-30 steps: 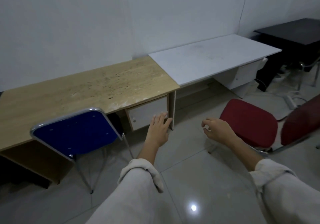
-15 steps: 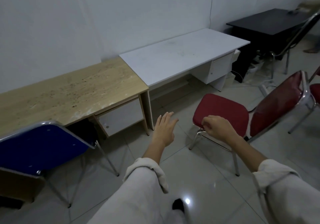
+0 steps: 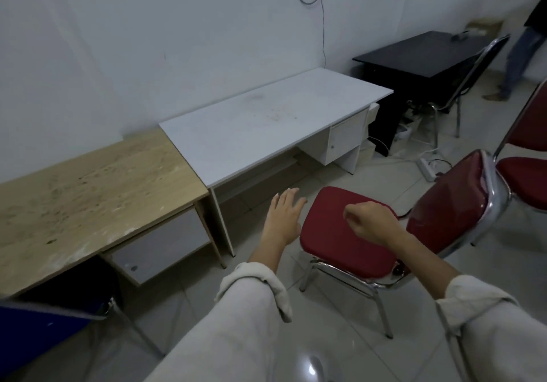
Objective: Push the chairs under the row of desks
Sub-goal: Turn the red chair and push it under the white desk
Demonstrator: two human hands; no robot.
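Turning: away from the blue chair, now cut off at the lower left corner beside the wood desk; a second ago it sat mid-left, so that one reads as dealt with or left behind.
Facing: red chair, now central and close, where before it lay off to the right.
Left hand: flat, fingers spread, holding nothing, hovering over the floor just left of the red seat.
Right hand: loosely curled, empty, hanging over the seat; contact with the cushion cannot be told.
Red chair position: out on the floor in front of the white desk, well clear of its edge, seat toward the desk, backrest toward the lower right.
Gap under white desk: open between the left leg and the drawer unit, looks wide enough for the seat.
Other chairs: second red chair at the right edge, dark chair by the black desk; both not yet tucked in.
Meaning: attention shifted from blue to red; likely step is gripping the backrest or seat edge and sliding it forward.
Risk: chrome legs may catch the desk leg, and a power strip with cables lies on the floor near the backrest.
Bystander: a person stands at far right, well apart.
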